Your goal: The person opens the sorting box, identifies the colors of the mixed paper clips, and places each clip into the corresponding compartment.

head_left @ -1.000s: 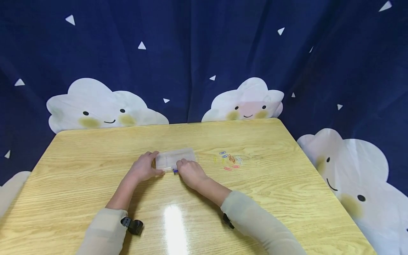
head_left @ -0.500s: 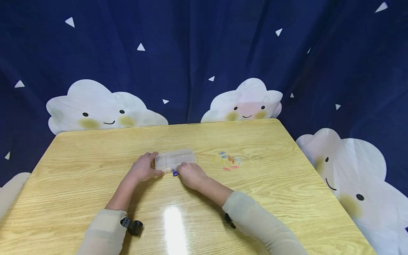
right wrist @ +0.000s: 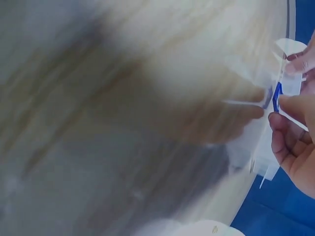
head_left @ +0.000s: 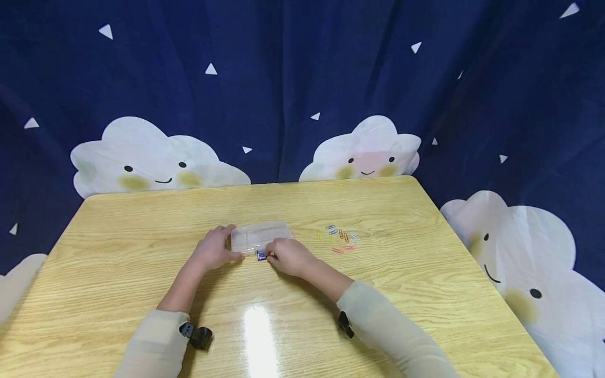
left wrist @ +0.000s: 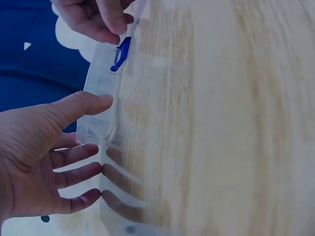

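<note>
A clear, flat plastic storage box (head_left: 257,232) lies on the wooden table, with a blue latch (head_left: 261,255) on its front side. My left hand (head_left: 212,251) grips the left end of the box. Its thumb presses the front wall, while the other fingers reach around the end, as the left wrist view shows. At the latch, my right hand (head_left: 289,256) pinches the blue piece (right wrist: 276,98) between thumb and curled forefinger. The latch is swung outward from the box wall in the left wrist view. The lid appears down.
Right of the box, several coloured paper clips (head_left: 341,235) lie scattered in red, blue, yellow, pink and white. Behind the wooden table (head_left: 378,294) hangs a dark blue curtain (head_left: 264,79) with cloud prints. A black wrist camera (head_left: 200,337) sits on the left forearm.
The blue latch has swung outward and shows more of its face. My right hand has shifted slightly right and turned, its fingertips now at the latch's right edge. The left hand stays put.
</note>
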Demonstrator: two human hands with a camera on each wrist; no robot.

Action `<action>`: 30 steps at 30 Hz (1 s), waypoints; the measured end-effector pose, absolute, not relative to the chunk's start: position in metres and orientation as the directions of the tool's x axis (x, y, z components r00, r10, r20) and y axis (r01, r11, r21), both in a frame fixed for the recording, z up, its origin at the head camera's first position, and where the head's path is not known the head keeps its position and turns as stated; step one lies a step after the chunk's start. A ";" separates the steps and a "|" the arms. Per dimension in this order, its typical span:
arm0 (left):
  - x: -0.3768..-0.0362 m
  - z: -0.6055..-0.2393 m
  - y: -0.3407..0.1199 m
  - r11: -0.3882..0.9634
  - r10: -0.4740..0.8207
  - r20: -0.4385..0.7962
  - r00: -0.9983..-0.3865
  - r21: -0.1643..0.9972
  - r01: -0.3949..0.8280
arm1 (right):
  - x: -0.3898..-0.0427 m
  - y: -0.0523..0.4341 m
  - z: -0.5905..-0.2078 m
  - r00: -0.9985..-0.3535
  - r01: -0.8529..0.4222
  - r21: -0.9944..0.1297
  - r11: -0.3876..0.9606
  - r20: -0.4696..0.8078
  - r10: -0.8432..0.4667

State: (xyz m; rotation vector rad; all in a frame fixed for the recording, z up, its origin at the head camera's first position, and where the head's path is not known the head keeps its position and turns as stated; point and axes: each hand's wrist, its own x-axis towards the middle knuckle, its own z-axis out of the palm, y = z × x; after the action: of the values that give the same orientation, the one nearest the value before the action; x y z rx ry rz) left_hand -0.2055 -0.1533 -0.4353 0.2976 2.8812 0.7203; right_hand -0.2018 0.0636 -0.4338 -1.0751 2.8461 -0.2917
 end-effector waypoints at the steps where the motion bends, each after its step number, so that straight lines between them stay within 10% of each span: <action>1: -0.206 -0.435 -0.153 0.864 0.229 -0.104 -0.968 0.480 0.153 | -0.203 0.066 -0.433 -0.749 -0.643 -0.225 0.732 -0.012 -0.662; 30: -0.204 -0.436 -0.153 0.855 0.224 -0.115 -0.968 0.501 0.138 | -0.224 0.114 -0.430 -0.827 -0.559 -0.355 0.750 0.164 -0.538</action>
State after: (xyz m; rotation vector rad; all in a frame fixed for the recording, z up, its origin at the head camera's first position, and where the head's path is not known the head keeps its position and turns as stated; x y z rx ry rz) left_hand -0.2045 -0.1533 -0.4356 0.2812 2.8610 0.7535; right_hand -0.2238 0.1141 -0.4297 -0.9371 2.9862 -0.6316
